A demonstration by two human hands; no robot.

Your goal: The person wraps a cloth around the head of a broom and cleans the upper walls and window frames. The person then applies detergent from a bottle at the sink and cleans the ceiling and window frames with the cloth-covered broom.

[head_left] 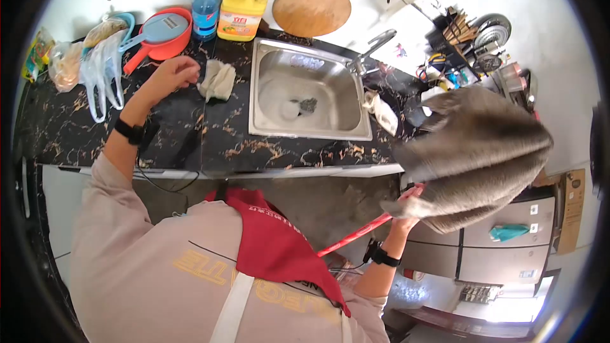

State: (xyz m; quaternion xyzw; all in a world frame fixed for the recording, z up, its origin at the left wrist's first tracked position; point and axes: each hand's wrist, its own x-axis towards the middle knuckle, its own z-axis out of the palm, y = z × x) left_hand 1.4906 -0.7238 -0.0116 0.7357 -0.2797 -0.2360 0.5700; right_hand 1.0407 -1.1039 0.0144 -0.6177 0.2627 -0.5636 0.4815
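Shirt (146, 279) at seven o'clock; right hand (405, 208), four o'clock, grips grey cloth (483, 152), so squeeze tight; left hand (178, 75), ten o'clock, loose, empty

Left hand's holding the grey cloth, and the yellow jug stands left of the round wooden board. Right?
Wrong hand: the head view shows the grey cloth in the right hand, while the left hand is over by the pale rag. The yellow jug does stand left of the round wooden board.
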